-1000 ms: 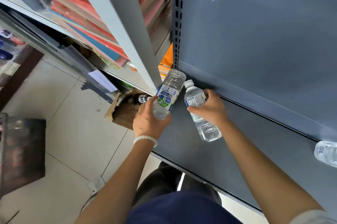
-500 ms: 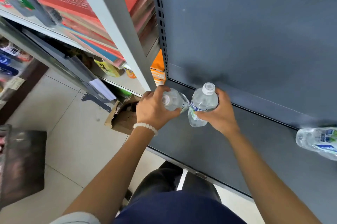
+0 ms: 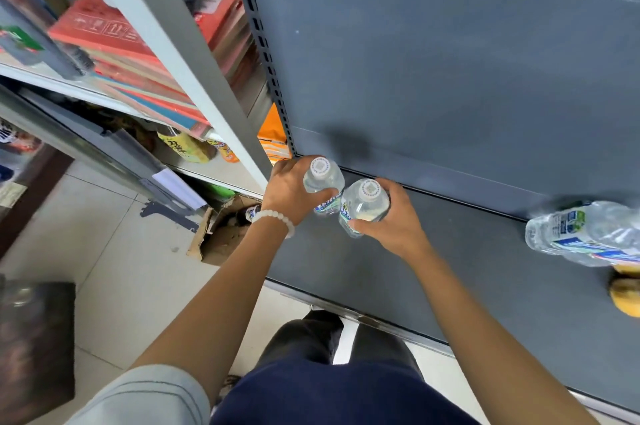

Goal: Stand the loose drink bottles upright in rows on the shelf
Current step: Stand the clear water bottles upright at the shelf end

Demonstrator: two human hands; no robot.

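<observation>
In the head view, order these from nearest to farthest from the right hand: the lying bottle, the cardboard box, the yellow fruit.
From the right hand:
1. Lying bottle, on the shelf's right.
2. Cardboard box, on the floor, left; close to the bottle's distance.
3. Yellow fruit, far right edge.

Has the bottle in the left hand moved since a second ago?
Yes. The bottle in the left hand was tipped over, bottom end toward the back wall; now it is upright, cap up, in the shelf's back left corner.
</observation>
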